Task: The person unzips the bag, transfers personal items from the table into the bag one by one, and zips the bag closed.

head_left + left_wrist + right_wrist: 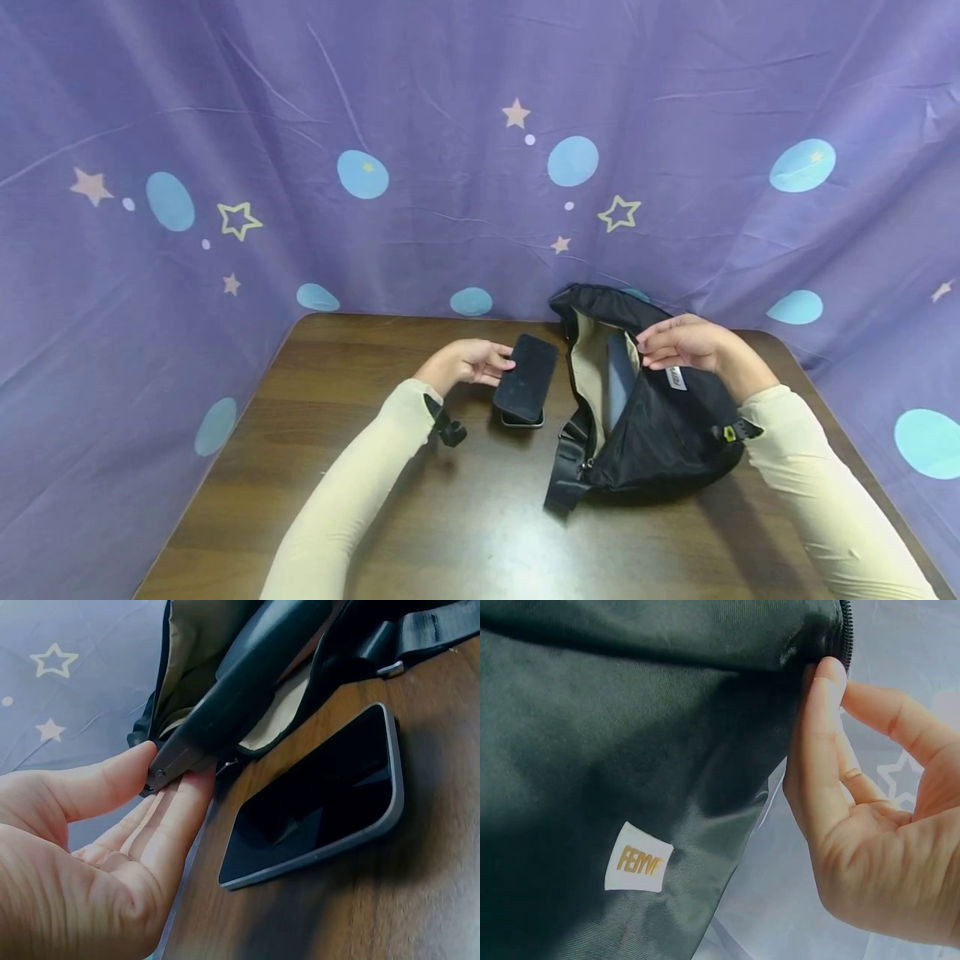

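The brown wood-grain surface (450, 517) has rounded far corners. An open black bag (667, 442) rests on it, and a phone (322, 802) lies screen-up nearby.

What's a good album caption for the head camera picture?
Left hand holds a dark, phone-like slab; right hand pinches an open black bag.

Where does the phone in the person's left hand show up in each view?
Head: the held phone is slightly below and right of centre, pinched by the left hand.
Left wrist: upper middle, slanting up and rightward from the hand.
Right wrist: not in it.
Shared landmark: the black bag.
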The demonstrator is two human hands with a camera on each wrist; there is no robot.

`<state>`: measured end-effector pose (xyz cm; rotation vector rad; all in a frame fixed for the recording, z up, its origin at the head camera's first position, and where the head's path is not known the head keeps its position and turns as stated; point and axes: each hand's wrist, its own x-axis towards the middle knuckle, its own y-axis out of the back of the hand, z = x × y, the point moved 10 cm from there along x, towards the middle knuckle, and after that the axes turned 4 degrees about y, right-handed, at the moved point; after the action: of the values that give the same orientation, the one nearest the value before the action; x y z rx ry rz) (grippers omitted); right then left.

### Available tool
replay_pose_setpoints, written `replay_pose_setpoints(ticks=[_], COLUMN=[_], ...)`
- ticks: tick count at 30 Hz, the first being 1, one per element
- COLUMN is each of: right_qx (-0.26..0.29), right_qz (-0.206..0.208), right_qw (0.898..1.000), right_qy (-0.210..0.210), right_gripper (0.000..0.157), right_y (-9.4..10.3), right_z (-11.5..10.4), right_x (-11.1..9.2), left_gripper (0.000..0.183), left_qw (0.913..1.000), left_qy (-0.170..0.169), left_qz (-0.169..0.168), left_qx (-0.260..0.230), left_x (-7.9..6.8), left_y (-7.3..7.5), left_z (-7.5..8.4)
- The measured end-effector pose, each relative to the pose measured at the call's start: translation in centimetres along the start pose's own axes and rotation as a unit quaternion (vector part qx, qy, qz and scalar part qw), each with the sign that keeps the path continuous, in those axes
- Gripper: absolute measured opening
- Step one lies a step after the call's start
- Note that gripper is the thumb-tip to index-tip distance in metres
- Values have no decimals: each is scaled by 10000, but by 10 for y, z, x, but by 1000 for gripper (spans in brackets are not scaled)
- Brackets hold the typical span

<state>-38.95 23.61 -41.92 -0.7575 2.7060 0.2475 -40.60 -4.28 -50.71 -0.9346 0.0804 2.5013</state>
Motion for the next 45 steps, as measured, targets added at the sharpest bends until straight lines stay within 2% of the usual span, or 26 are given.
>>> replay_pose_setpoints(ticks=[7,19,23,24,27,29,31,34,41,44,45], right_qx=[58,90,147,273,326,326,209,224,306,302,303], right_qz=[-29,74,-220,-454,-618,-505,-181,56,307,306,313], right_qw=[9998,9996,9979,9957,9929,9938,9967,9980,9982,9982,9982], right_qy=[185,268,596,762,958,935,767,595,423,422,420], right_gripper=[30,25,16,14,9,9,14,23,29,29,28], right_y=[-2,-3,-3,-3,-3,-2,-1,0,3,3,4], right_z=[0,0,-1,-1,-4,-4,-4,-2,0,1,2], right_x=[-2,-2,-2,0,-3,-4,-6,-7,-7,-7,-7], left_gripper=[59,61,61,61,61,61,61,61,59,65,68], left_qw=[9999,9989,9983,9982,9979,9979,9978,9977,9975,9976,9971], left_qy=[3,-110,-134,-143,-154,-154,-144,-127,-137,-229,-243], left_qz=[-41,-173,-166,-170,-198,-219,-243,-268,-251,-215,-303], left_qx=[-103,-424,-541,-553,-590,-595,-592,-613,-641,-625,-654], left_x=[1,7,10,11,13,14,16,19,26,35,49], left_y=[-12,-33,-40,-42,-48,-53,-57,-62,-76,-78,-76], left_z=[4,14,16,17,18,19,20,20,22,22,19])
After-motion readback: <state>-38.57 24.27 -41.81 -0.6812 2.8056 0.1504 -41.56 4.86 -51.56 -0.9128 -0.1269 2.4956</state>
